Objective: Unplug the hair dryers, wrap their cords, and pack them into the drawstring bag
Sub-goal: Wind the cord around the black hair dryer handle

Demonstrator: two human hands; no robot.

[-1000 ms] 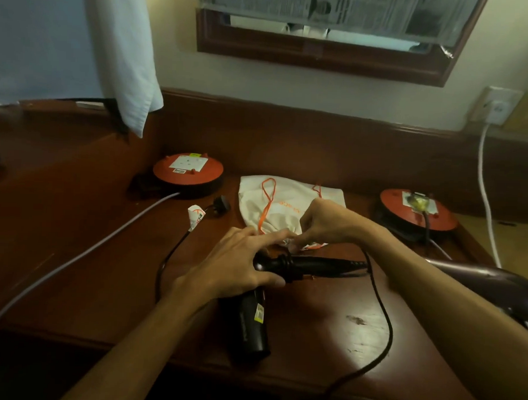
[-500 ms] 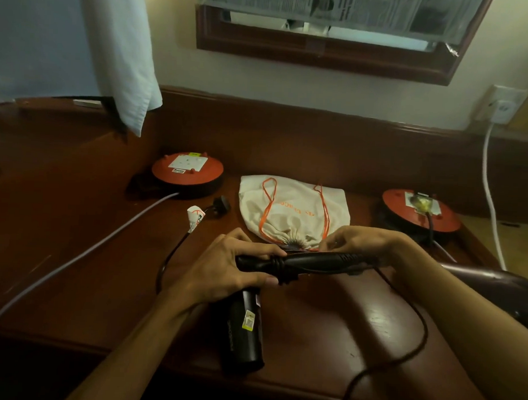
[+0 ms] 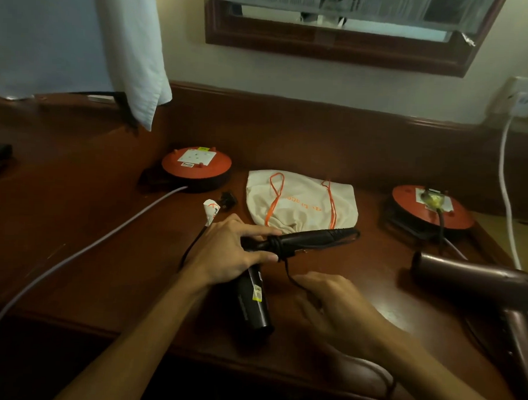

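A black hair dryer point(image 3: 254, 301) lies on the wooden desk point(image 3: 105, 254), barrel toward me, handle pointing right. My left hand point(image 3: 231, 251) grips it where handle meets barrel. Its black cord point(image 3: 287, 269) is looped round the handle base and runs down into my right hand point(image 3: 328, 303), which holds it near the desk's front. The cord's plug point(image 3: 228, 200) with a white tag lies free behind my left hand. A cream drawstring bag point(image 3: 304, 207) with orange strings lies flat behind the dryer. A second, brown hair dryer point(image 3: 475, 282) lies at the right, its cord plugged into the right reel.
Two orange extension reels stand at the back: the left reel point(image 3: 196, 164) with a grey cable point(image 3: 75, 253) trailing to the front left, and the right reel point(image 3: 430, 205). A white cable point(image 3: 507, 193) hangs from a wall socket point(image 3: 523, 101). A white cloth point(image 3: 136, 60) hangs at upper left.
My right hand left the handle's far end and came down toward me along the cord. The left hand kept its grip on the dryer.
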